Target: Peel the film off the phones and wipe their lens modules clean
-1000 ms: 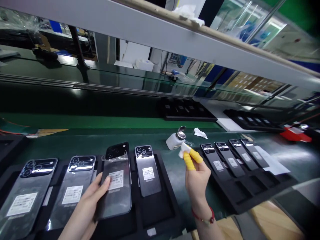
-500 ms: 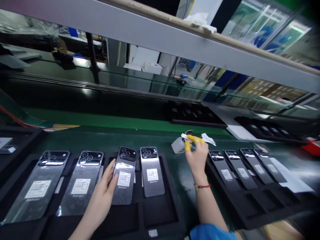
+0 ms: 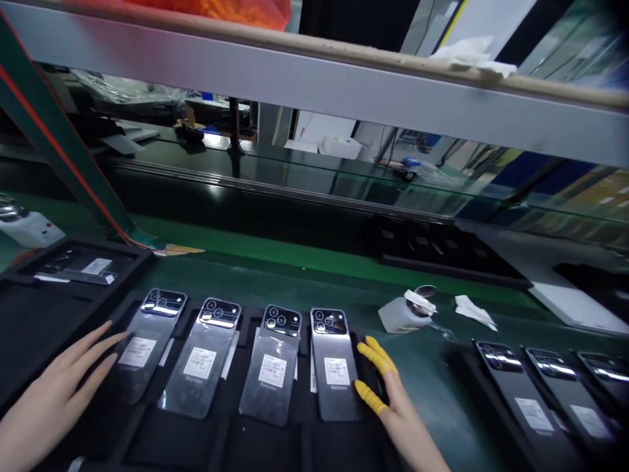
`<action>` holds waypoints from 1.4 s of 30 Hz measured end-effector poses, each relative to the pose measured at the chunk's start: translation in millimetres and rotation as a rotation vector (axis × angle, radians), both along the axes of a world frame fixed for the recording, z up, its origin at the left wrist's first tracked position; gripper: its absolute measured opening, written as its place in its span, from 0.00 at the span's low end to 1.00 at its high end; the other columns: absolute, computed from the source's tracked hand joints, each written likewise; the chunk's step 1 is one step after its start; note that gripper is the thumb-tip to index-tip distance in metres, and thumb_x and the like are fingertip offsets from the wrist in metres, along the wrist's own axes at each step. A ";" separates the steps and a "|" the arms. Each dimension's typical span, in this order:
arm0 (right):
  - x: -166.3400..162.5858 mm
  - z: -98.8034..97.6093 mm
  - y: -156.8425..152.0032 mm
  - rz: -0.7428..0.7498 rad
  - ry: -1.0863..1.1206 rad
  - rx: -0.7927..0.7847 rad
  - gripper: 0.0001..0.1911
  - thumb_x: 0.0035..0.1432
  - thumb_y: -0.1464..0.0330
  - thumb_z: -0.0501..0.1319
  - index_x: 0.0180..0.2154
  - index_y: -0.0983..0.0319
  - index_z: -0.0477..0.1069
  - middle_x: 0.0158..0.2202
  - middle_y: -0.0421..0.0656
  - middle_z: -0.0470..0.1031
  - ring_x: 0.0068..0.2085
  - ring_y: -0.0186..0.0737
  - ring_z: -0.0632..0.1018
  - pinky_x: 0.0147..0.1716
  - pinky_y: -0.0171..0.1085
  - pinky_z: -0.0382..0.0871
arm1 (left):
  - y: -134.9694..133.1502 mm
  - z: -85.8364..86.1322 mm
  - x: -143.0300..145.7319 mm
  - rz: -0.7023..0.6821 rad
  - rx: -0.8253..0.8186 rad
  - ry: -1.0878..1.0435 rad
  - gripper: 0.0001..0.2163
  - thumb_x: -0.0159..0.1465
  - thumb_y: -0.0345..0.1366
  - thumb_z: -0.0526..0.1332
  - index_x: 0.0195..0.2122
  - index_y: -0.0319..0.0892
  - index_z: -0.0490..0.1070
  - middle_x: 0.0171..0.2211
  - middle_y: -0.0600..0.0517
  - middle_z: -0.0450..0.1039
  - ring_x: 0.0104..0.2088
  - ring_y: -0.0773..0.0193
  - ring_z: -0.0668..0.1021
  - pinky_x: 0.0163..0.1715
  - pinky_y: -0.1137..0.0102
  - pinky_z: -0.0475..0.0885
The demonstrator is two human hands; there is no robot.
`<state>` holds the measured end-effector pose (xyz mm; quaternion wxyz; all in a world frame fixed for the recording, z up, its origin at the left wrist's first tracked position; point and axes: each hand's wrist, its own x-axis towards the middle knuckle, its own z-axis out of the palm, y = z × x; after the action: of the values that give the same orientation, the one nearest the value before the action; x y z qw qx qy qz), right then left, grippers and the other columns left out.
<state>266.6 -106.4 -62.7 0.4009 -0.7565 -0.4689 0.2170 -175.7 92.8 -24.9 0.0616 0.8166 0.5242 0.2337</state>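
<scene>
Left hand [image 3: 54,400] open at 8 o'clock, fingers spread, tips touching the leftmost phone [image 3: 145,344], gripping nothing. Right hand [image 3: 393,406] open at 5 o'clock, yellow-capped fingers [image 3: 376,354] resting beside the rightmost phone [image 3: 334,367], holding nothing. Four phones face down side by side in a black tray [image 3: 255,446]. White bottle [image 3: 400,313] on the table [image 3: 422,367] at 2 o'clock.

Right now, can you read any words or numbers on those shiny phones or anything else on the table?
None can be read.
White stickers on the four shiny grey phone backs in the black foam tray: print too small and blurred.
White stickers on the dark phones at right: blurred too.
White squat dispenser bottle: no lettering shows.
</scene>
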 end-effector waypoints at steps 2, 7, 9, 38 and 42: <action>1.9 -8.7 -2.6 -0.089 0.019 0.054 0.25 0.55 0.55 0.54 0.52 0.59 0.61 0.59 0.48 0.54 0.61 0.50 0.55 0.57 0.54 0.53 | 2.1 -7.1 -15.4 0.023 -0.080 0.032 0.13 0.68 0.48 0.43 0.52 0.70 0.56 0.58 0.69 0.51 0.55 0.59 0.63 0.60 0.59 0.50; 15.9 -25.6 -18.7 -0.248 0.023 0.095 0.27 0.50 0.54 0.57 0.49 0.61 0.63 0.52 0.49 0.65 0.52 0.50 0.68 0.52 0.49 0.62 | -13.5 -8.5 -27.3 0.006 -0.237 0.032 0.16 0.68 0.46 0.41 0.55 0.71 0.50 0.58 0.69 0.50 0.55 0.59 0.64 0.60 0.59 0.51; 31.9 -28.9 -26.9 -0.287 -0.043 0.076 0.27 0.48 0.55 0.57 0.48 0.62 0.64 0.49 0.49 0.68 0.49 0.50 0.70 0.48 0.46 0.66 | -21.8 -7.2 -27.7 -0.086 -0.282 0.078 0.17 0.67 0.44 0.41 0.56 0.70 0.48 0.58 0.68 0.51 0.56 0.60 0.62 0.59 0.59 0.52; -218.2 6.5 44.1 0.702 -0.540 0.399 0.10 0.58 0.61 0.57 0.36 0.62 0.68 0.53 0.45 0.66 0.58 0.42 0.62 0.50 0.36 0.68 | 1.1 42.2 74.9 -0.628 -0.466 0.088 0.14 0.67 0.38 0.46 0.44 0.45 0.70 0.52 0.52 0.64 0.53 0.58 0.66 0.55 0.62 0.61; -223.2 17.6 46.5 0.756 -0.484 0.188 0.15 0.57 0.58 0.58 0.40 0.63 0.68 0.49 0.46 0.70 0.58 0.46 0.63 0.55 0.43 0.64 | 45.1 64.2 85.6 -0.320 -0.285 -0.224 0.18 0.64 0.48 0.50 0.37 0.38 0.70 0.32 0.52 0.72 0.32 0.63 0.74 0.27 0.73 0.69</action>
<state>43.4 -59.9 -45.1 0.2395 -0.5216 -0.8099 0.1215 -90.1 138.0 39.3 0.2702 0.8412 0.4059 0.2339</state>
